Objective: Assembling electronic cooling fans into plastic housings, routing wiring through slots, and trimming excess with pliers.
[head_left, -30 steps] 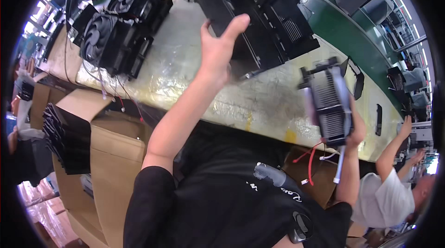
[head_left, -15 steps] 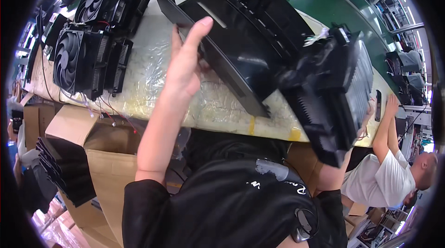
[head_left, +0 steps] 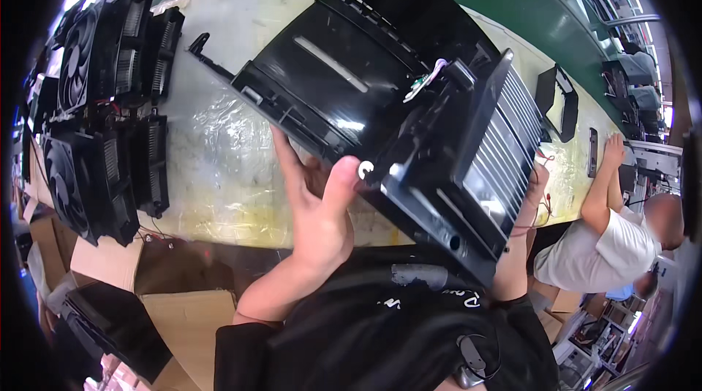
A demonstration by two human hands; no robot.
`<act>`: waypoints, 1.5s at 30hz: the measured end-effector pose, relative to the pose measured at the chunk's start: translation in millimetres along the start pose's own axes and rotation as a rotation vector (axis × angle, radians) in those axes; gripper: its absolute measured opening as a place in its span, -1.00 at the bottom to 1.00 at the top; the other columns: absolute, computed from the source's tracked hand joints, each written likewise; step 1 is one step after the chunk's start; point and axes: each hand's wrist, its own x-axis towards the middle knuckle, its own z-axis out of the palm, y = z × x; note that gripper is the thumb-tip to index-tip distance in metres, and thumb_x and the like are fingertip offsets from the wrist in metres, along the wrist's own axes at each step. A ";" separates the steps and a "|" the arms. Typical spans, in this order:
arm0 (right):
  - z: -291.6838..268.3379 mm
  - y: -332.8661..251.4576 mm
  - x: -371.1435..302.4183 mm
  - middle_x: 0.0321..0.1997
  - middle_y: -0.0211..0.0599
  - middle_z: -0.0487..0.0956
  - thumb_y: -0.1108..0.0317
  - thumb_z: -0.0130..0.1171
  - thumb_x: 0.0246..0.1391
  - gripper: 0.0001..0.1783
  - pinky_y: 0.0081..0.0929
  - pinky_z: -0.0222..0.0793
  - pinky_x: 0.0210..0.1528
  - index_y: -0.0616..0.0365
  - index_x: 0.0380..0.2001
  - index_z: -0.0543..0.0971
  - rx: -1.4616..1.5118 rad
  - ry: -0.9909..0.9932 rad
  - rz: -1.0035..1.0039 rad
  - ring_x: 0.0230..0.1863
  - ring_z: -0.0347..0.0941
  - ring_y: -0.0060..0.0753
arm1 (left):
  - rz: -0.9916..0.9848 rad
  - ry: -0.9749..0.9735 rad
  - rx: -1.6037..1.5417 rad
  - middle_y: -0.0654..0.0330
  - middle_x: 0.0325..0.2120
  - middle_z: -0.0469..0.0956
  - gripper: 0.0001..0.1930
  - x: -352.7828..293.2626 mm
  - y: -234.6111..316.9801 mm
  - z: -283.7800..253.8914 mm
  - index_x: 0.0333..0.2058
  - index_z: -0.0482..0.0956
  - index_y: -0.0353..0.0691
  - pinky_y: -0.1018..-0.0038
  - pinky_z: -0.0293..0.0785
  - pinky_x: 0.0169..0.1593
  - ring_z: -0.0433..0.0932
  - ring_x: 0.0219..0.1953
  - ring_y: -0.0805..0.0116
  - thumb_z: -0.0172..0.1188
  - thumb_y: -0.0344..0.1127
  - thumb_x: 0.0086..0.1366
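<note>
My left hand [head_left: 322, 215] is closed on the near edge of a black plastic housing [head_left: 285, 62], thumb on top and fingers underneath. The housing is tilted above the table, with a long slot in its floor and a tall wall at its far side. My right hand [head_left: 537, 186], largely hidden, grips the right side of a black unit with metal fins [head_left: 504, 142]. That unit leans over the housing's right end, and I cannot tell whether they are joined. A white connector with wires [head_left: 426, 82] shows at its top.
Black fan units with fins [head_left: 80, 62] stand at the table's left end. On the wrapped table [head_left: 219, 113], a black rectangular frame [head_left: 557, 102] and a small dark bar [head_left: 592, 151] lie at the right. Another person [head_left: 596, 245] rests their hands there. Cardboard boxes [head_left: 183, 318] sit below left.
The finned unit has turned and come left, over the housing's right end. The housing has tilted and my left hand has moved right and down along its edge. The view has shifted.
</note>
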 end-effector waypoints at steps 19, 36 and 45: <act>9.1 15.9 11.3 0.05 -0.16 0.57 -0.03 0.03 0.11 -0.41 -0.22 0.43 0.12 0.18 0.07 0.51 0.156 0.003 -0.041 0.02 0.53 -0.20 | -0.171 0.049 0.026 0.13 -0.02 0.40 -0.08 15.9 30.2 10.8 0.37 -0.11 -0.08 0.44 0.42 0.00 0.44 -0.05 0.37 0.27 -0.35 0.11; -11.1 34.3 12.9 0.15 -0.13 0.48 -0.06 -0.06 0.10 -0.31 -0.21 0.38 0.18 0.20 0.17 0.39 0.168 0.047 -0.134 0.13 0.44 -0.17 | -0.179 0.008 0.112 0.15 0.14 0.28 -0.12 17.3 26.2 4.6 0.32 0.03 -0.10 0.29 0.27 0.24 0.32 0.17 0.24 0.28 -0.16 0.06; 14.6 37.9 12.2 0.43 -0.25 0.04 0.75 0.33 -0.23 0.20 -0.16 0.10 0.37 -0.28 0.35 -0.11 -0.470 0.528 -0.219 0.41 0.05 -0.15 | -0.186 -0.012 0.107 0.13 0.18 0.25 -0.12 15.3 24.7 -3.6 0.32 0.03 -0.13 0.28 0.27 0.23 0.31 0.20 0.22 0.28 -0.12 0.07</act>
